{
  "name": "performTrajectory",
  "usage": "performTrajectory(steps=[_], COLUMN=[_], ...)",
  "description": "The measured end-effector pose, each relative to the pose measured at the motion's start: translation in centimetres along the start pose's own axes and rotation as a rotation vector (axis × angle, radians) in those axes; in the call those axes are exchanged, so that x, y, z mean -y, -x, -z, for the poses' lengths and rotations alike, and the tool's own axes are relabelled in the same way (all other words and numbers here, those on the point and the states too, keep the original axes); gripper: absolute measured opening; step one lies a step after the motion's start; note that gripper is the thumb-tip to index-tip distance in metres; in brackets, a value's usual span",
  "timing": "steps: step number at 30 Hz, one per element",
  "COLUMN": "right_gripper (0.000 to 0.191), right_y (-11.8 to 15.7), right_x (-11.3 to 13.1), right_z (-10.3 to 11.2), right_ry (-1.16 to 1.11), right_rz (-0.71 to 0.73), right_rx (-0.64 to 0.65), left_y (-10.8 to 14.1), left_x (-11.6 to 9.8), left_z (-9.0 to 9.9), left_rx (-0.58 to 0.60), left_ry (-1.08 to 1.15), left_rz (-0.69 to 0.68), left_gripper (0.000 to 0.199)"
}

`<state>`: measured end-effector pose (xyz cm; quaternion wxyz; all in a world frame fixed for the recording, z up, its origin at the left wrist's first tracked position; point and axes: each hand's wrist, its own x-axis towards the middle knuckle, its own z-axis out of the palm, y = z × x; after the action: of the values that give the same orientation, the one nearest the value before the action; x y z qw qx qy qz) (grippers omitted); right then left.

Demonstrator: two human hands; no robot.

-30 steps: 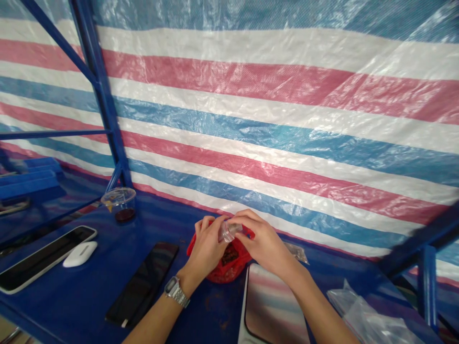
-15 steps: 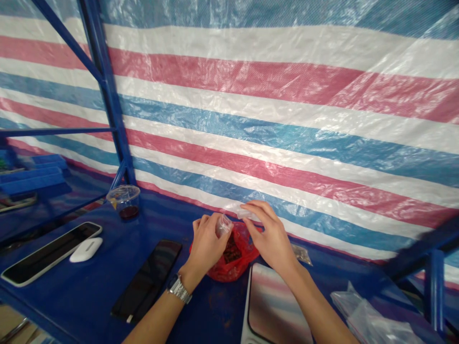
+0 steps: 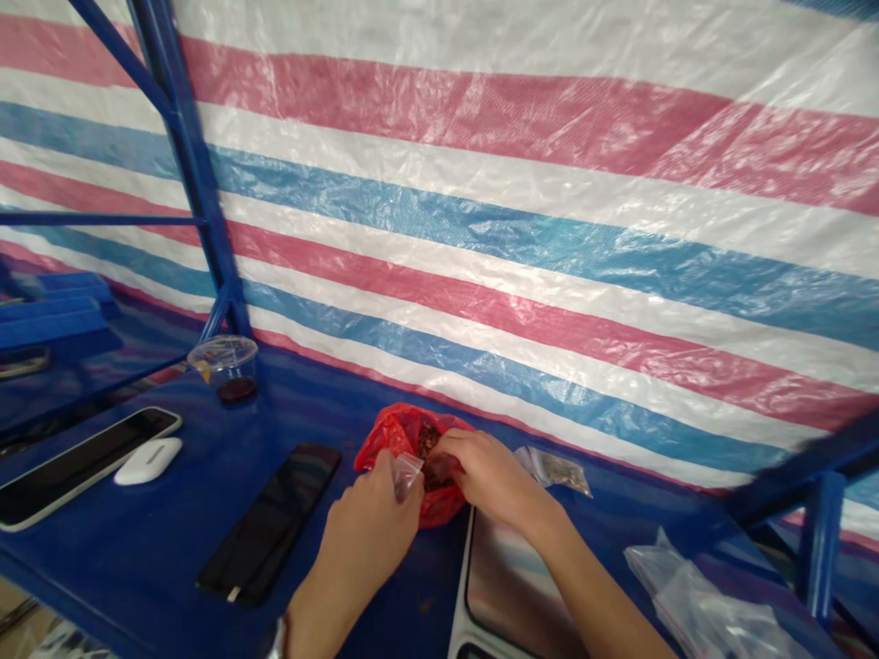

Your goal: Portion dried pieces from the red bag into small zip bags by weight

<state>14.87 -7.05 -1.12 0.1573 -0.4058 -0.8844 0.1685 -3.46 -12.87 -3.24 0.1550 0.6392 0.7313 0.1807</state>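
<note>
A red plastic bag (image 3: pixel 385 434) stands with its mouth spread, and small brown dried pieces (image 3: pixel 429 441) lie inside it. My left hand (image 3: pixel 376 503) is closed around a small clear plastic bag (image 3: pixel 406 471) at the red bag's near side. My right hand (image 3: pixel 481 471) reaches into the red bag from the right. Its fingertips are down among the brown pieces, partly hidden, so I cannot make out whether they hold any. Just below the right hand is a scale with a shiny metal plate (image 3: pixel 512 577).
Behind the right hand lies a filled clear bag (image 3: pixel 559 471). Empty zip bags (image 3: pixel 714 595) are piled at the right. Leftward are a black phone (image 3: pixel 271 522), a white earbud case (image 3: pixel 148 460), another phone (image 3: pixel 89 462) and a clear cup (image 3: pixel 233 371) with dark liquid. A striped tarp (image 3: pixel 481 229) hangs behind.
My right hand has let go of the clear bag's side and moved down into the red bag. My left hand, still with the clear bag, has shifted left and lower. The view has tilted down.
</note>
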Motion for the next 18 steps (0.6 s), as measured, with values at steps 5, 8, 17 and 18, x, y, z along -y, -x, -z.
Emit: performTrajectory(steps=[5,8,17,18], right_gripper=[0.043,0.039,0.035,0.035], right_y=[-0.1,-0.2,-0.7,-0.8], right_x=[0.3,0.2,0.7,0.7], right_z=[-0.4,-0.7,-1.6,-1.7], right_ry=[-0.044,-0.094,-0.402,-0.438], right_rz=[-0.038,-0.069,-0.119,-0.115], right_rx=[0.010,0.024,-0.007,-0.010], left_y=[-0.3,-1.2,-2.0,-2.1], left_x=[-0.3,0.5,1.6,1.6], left_z=[-3.0,-3.4,-3.9,-3.8], left_rx=[-0.132,-0.130,-0.230,-0.231], left_ry=[0.136,0.398,1.018,1.057], left_rz=[-0.020,-0.028,-0.034,-0.035], left_gripper=[0.017,0.014,0.021,0.022])
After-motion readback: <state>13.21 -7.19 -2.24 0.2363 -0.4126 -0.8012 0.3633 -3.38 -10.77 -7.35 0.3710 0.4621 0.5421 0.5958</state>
